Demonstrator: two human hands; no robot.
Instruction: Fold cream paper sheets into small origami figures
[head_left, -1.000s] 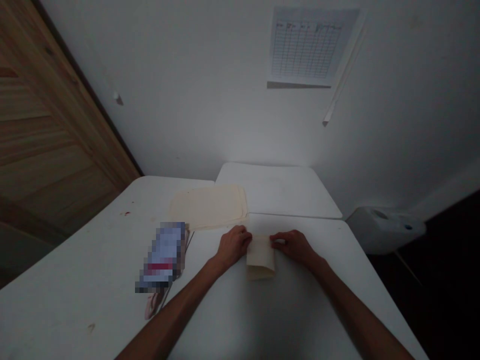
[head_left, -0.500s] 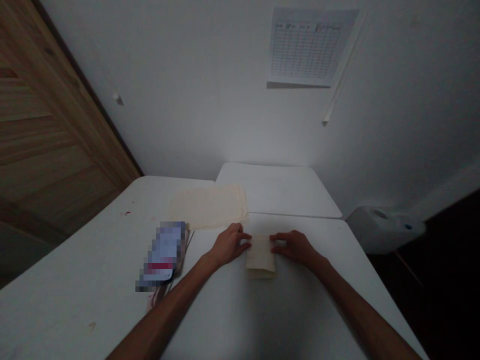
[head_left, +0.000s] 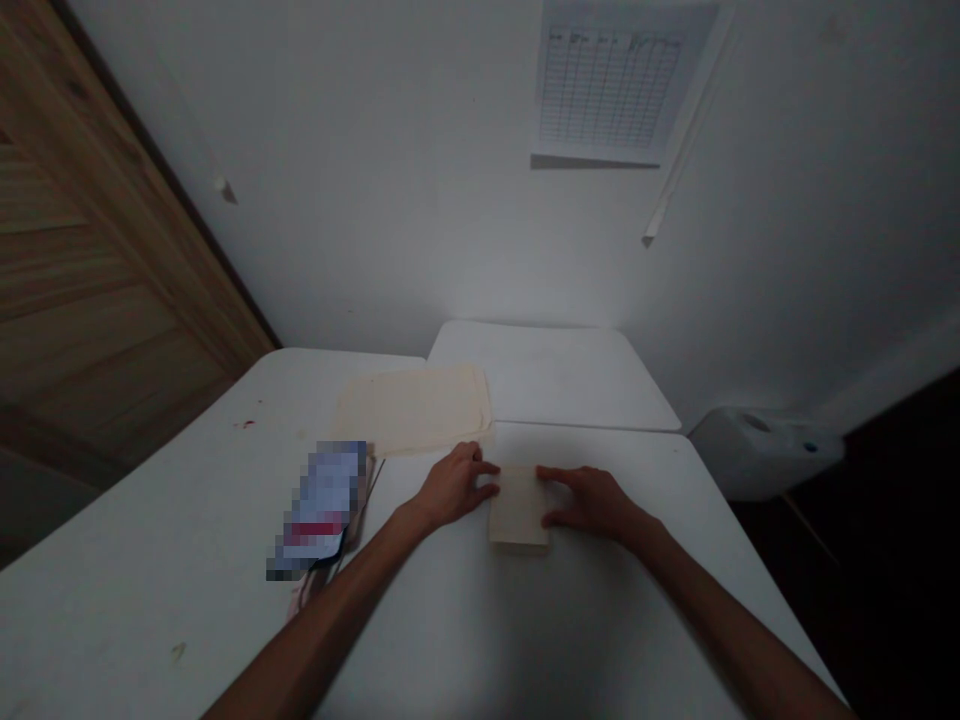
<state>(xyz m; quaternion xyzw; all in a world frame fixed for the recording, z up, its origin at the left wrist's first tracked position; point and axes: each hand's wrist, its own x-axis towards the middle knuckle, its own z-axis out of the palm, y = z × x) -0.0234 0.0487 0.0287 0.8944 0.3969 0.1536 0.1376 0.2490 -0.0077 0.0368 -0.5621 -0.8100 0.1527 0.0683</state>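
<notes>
A small folded cream cloth [head_left: 517,510] lies flat on the white table [head_left: 525,640] in front of me. My left hand [head_left: 452,485] rests against its left edge, fingers stretched toward it. On the cloth's right edge lies my right hand [head_left: 589,497], fingers spread and pressing down. Neither hand grips anything. Just behind the left hand lies a stack of flat cream cloths [head_left: 412,410].
A blurred-out packet [head_left: 321,508] lies on the table left of my left arm, with cords under it. A second white table [head_left: 551,375] butts on behind. A wooden door [head_left: 90,260] stands at left, a white appliance [head_left: 761,450] at right, a chart [head_left: 611,85] on the wall.
The cloth's free end, held up between both hands a second ago, has been folded down. Both hands went from pinching it to lying flat at its sides.
</notes>
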